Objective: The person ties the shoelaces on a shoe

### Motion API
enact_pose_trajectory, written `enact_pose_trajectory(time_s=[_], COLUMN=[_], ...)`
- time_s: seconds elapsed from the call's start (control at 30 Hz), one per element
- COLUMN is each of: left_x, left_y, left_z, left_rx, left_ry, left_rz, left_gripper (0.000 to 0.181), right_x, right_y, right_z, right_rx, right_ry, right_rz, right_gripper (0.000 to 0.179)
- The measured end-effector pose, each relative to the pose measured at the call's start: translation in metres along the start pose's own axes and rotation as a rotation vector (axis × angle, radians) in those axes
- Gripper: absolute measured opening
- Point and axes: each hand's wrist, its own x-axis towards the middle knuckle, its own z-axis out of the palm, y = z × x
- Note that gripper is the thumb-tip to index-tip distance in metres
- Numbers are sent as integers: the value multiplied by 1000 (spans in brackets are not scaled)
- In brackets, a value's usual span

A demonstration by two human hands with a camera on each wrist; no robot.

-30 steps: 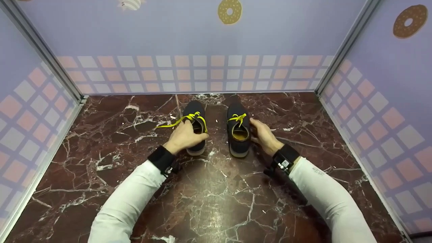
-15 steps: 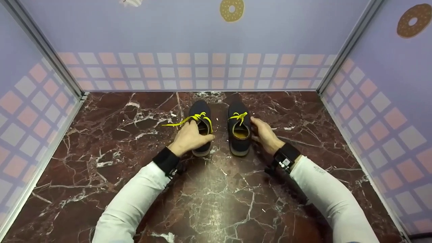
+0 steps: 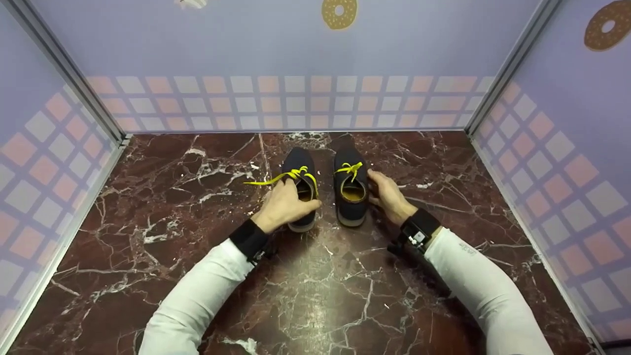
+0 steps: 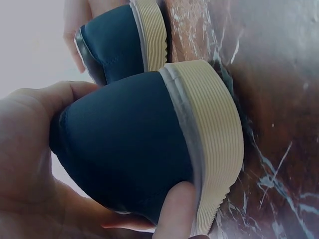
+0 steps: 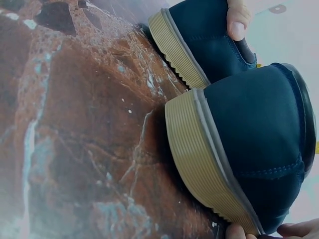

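Note:
A dark navy left shoe point(image 3: 297, 159) with a ribbed cream sole point(image 4: 214, 124) stands on the marbled surface, toe pointing away. My left hand point(image 3: 281, 206) grips it round the heel opening, with the thumb on the inner side and the fingers on the outer side. Its yellow lace point(image 3: 266, 182) trails out to the left. Just right of it is the matching right shoe point(image 3: 352, 212), its yellow lace point(image 3: 351, 170) tied in a small bow. My right hand point(image 3: 392, 199) lies along that shoe's outer side, fingertips point(image 5: 235, 231) at the sole edge.
The dark red marble-patterned surface point(image 3: 315, 286) has small white flecks. A lilac back wall point(image 3: 256, 49) with pink and white squares stands just beyond the toes. Side walls point(image 3: 562, 113) with metal corner posts rise at left and right.
My left hand has shifted the left shoe rightward, narrowing the gap between the two shoes. The right hand and the right shoe hold nearly the same place.

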Motion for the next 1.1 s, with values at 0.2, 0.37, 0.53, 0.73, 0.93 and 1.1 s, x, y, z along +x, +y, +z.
enact_pose_trajectory(time_s=[0.2,0.37,0.53,0.73,0.93,1.1], left_x=[-5,-10,-15,-15,-5,12], left_y=[3,8,13,13,-2,-17], left_z=[2,4,5,5,-10,-23], left_rx=[29,10,29,20,6,-111], left_ry=[2,-12,-2,-13,-23,54], left_rz=[3,4,21,50,7,-30], left_gripper=[102,96,79,68,81,65], right_x=[1,2,4,-2,-18,-22], right_y=[1,1,2,-6,-28,-37], right_z=[0,1,1,8,31,59], right_rx=[3,7,-7,-189,-333,-557], right_ry=[2,-1,3,141,237,-17], right_rz=[3,-4,-3,-149,-537,-432], right_gripper=[46,49,54,62,33,47])
